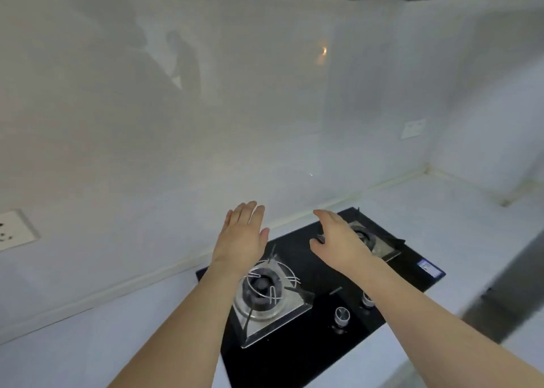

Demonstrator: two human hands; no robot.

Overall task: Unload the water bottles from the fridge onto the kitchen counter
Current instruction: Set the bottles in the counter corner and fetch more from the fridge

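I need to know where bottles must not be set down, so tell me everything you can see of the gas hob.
The gas hob is a black, glossy, glass-like panel set flush into the white counter, lying at an angle to the view. It carries two burners, each on a square metal tray: the near burner has a wire pot support, the far burner is partly hidden by the right hand. Two metal knobs sit at its front edge. No flame shows. Both hands hover above it.

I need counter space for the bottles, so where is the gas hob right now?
In the head view the black gas hob sits low and right of centre, set into the white counter below the left hand and right hand.
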